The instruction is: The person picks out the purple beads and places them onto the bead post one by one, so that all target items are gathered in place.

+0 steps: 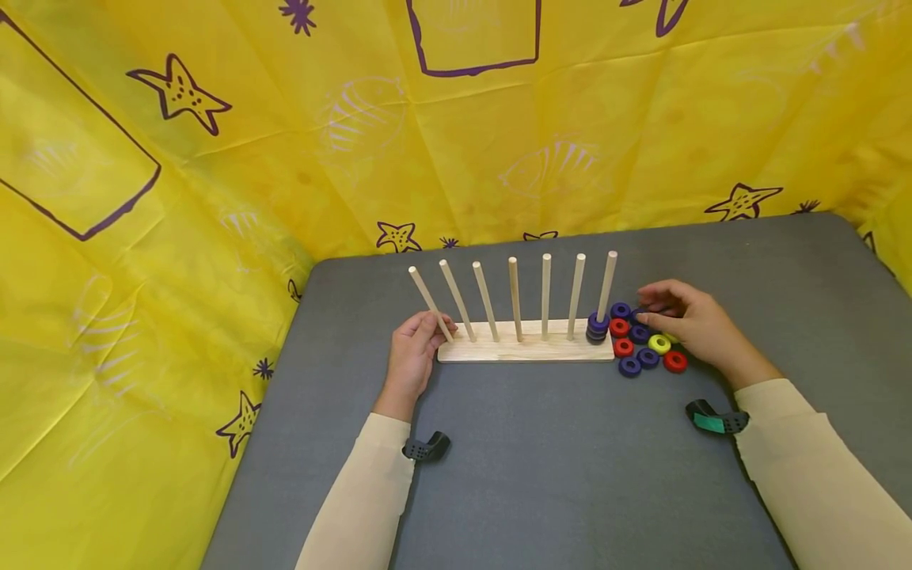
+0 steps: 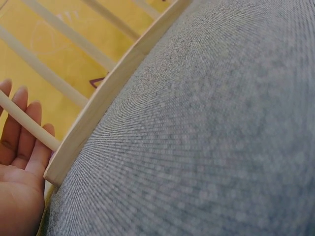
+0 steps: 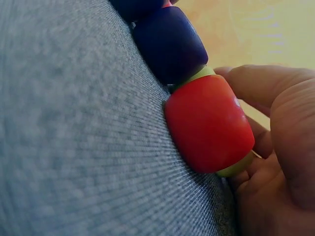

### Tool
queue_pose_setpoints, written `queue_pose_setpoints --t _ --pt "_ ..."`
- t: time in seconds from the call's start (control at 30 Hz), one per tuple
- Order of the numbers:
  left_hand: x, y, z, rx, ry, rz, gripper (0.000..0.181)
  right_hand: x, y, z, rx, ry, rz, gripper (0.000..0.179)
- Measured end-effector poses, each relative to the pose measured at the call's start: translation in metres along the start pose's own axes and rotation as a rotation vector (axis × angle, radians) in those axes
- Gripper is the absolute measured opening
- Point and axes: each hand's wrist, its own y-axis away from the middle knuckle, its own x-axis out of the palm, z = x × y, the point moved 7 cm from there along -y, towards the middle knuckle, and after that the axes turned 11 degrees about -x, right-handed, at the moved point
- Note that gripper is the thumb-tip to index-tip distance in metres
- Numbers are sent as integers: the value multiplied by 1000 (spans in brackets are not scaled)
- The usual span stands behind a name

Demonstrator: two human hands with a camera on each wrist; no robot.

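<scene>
A pale wooden board (image 1: 527,350) carries a row of several upright pegs. My left hand (image 1: 415,348) is at its left end, fingers extended behind the leftmost peg (image 2: 29,123) in the left wrist view. Blue rings (image 1: 597,328) are stacked low on the rightmost peg (image 1: 607,285). My right hand (image 1: 687,321) reaches over the loose rings to the right, thumb and fingers apart near a partly covered blue ring (image 1: 636,316). In the right wrist view, a red ring (image 3: 209,125) stands before the hand and hides some fingers.
Loose rings lie close together on the grey table (image 1: 541,459) by the board's right end, among them a yellow ring (image 1: 659,343) and a blue ring (image 1: 630,366). A yellow patterned cloth (image 1: 456,158) hangs behind the table and along its left side.
</scene>
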Motion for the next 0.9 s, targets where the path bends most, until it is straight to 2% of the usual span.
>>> queue_pose_setpoints --t 0.27,0.53,0.9 --pt "1 0 0 6 9 11 28 -1 1 -1 11 58 3 33" --pt "0 0 0 12 30 15 27 -3 0 -1 -8 72 -12 29" --pt "0 1 0 8 25 14 26 -5 -2 -5 37 125 -16 31"
